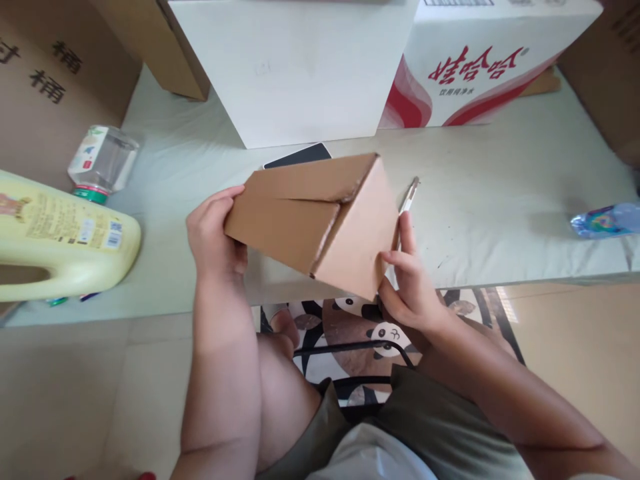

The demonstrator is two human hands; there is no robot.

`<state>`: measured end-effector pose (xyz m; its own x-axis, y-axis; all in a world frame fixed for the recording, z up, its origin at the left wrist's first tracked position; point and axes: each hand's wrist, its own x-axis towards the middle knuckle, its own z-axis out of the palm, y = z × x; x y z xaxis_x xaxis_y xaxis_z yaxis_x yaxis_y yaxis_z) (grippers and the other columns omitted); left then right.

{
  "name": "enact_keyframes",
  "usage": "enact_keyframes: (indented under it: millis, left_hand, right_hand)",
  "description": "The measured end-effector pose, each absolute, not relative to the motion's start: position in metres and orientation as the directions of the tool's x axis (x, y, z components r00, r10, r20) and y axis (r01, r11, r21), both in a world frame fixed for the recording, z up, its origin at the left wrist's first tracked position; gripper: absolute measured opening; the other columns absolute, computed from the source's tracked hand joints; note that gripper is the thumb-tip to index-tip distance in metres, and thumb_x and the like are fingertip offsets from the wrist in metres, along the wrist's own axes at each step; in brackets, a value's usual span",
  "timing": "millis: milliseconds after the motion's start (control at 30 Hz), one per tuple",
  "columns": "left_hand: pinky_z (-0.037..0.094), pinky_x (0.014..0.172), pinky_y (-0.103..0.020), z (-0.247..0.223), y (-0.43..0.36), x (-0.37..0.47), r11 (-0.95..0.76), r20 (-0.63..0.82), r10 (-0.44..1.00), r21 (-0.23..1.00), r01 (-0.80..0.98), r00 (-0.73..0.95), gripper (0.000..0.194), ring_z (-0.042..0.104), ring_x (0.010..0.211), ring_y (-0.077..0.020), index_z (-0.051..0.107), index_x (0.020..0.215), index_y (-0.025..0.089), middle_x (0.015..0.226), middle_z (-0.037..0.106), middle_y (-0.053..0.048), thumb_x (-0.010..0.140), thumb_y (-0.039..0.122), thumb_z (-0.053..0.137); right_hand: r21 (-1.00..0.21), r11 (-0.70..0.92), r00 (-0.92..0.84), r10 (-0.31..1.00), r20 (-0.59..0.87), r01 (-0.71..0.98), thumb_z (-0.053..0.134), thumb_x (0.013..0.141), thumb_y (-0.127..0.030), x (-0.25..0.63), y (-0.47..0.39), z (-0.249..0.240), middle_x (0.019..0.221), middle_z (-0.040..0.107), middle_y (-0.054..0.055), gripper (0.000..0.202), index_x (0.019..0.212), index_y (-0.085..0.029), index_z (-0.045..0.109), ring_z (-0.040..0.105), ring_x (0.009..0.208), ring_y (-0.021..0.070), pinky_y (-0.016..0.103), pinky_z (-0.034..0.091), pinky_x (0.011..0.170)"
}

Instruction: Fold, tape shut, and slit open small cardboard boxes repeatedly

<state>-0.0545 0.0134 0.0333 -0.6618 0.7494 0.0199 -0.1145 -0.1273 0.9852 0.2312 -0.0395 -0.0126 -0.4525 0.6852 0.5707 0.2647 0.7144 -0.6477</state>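
Note:
A small brown cardboard box (290, 220), its top flaps folded nearly closed with a narrow gap between them, is held tilted above the table's front edge. My left hand (215, 230) grips its left end, fingers over the far corner and the thumb side partly hidden. At the right end, my right hand (413, 287) holds the lower corner with bent fingers, its index finger stretched upward. Just beyond that fingertip is a slim, pale knife-like or pen-like object (411, 193); whether the finger touches it I cannot tell. Behind the box lies a dark flat phone-like object (299, 156), partly covered.
A large white box (300, 73) and a white-and-red carton (470, 73) stand at the back. On the left are a yellow jug (75, 233), a clear bottle (107, 160) lying tilted, and a big cardboard box (65, 40). A small plastic bottle (607, 220) lies at right.

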Motion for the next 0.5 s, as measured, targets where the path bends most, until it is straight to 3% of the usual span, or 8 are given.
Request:
enact_keyframes:
  millis: [133, 233, 300, 400, 500]
  left_hand:
    - [0.044, 0.061, -0.028, 0.029, 0.011, -0.056, 0.007, -0.181, 0.800, 0.956, -0.294, -0.571, 0.011, 0.061, 0.070, -0.0142, 0.072, 0.076, 0.015, 0.073, 0.071, -0.002, 0.072, 0.024, 0.066]
    - [0.043, 0.059, -0.026, 0.023, 0.011, -0.052, 0.140, -0.313, 0.825, 0.920, -0.367, -0.470, 0.013, 0.056, 0.064, -0.0117, 0.061, 0.075, 0.018, 0.067, 0.062, 0.002, 0.081, 0.030, 0.063]
    - [0.038, 0.054, -0.025, 0.020, 0.010, -0.047, 0.239, -0.388, 0.833, 0.895, -0.377, -0.395, 0.020, 0.050, 0.057, -0.0102, 0.056, 0.071, 0.019, 0.063, 0.056, 0.003, 0.084, 0.034, 0.061]
    - [0.040, 0.054, -0.026, 0.014, 0.008, -0.037, 0.325, -0.413, 0.877, 0.886, -0.331, -0.244, 0.033, 0.056, 0.061, -0.0129, 0.061, 0.074, 0.020, 0.068, 0.063, 0.000, 0.087, 0.050, 0.060]
    - [0.051, 0.068, -0.029, 0.008, 0.003, -0.028, 0.385, -0.408, 0.910, 0.898, -0.214, -0.076, 0.056, 0.070, 0.086, -0.0217, 0.073, 0.093, 0.022, 0.088, 0.076, -0.005, 0.088, 0.074, 0.053]
  right_hand:
    - [-0.527, 0.770, -0.416, 0.638, 0.648, 0.359, 0.054, 0.092, -0.013, 0.233, -0.037, 0.011, 0.174, 0.015, -0.012, 0.060, 0.142, -0.044, 0.045, 0.017, 0.163, 0.0237, 0.060, 0.023, 0.133]
    - [-0.500, 0.772, -0.338, 0.627, 0.702, 0.393, 0.061, 0.093, -0.032, 0.232, -0.028, 0.031, 0.163, 0.041, -0.002, 0.049, 0.140, -0.043, 0.048, 0.042, 0.152, 0.0293, 0.061, 0.036, 0.127]
    - [-0.510, 0.761, -0.265, 0.629, 0.731, 0.400, 0.059, 0.095, -0.044, 0.229, -0.020, 0.044, 0.151, 0.051, 0.003, 0.047, 0.141, -0.041, 0.049, 0.051, 0.143, 0.0291, 0.058, 0.042, 0.123]
    - [-0.601, 0.692, -0.122, 0.690, 0.713, 0.400, 0.053, 0.098, -0.050, 0.227, -0.006, 0.055, 0.145, 0.053, 0.004, 0.047, 0.144, -0.040, 0.050, 0.052, 0.142, 0.0285, 0.053, 0.045, 0.122]
    - [-0.686, 0.628, -0.012, 0.741, 0.671, 0.367, 0.051, 0.101, -0.046, 0.226, 0.007, 0.052, 0.157, 0.044, -0.002, 0.050, 0.150, -0.048, 0.043, 0.037, 0.155, 0.0273, 0.052, 0.037, 0.128]
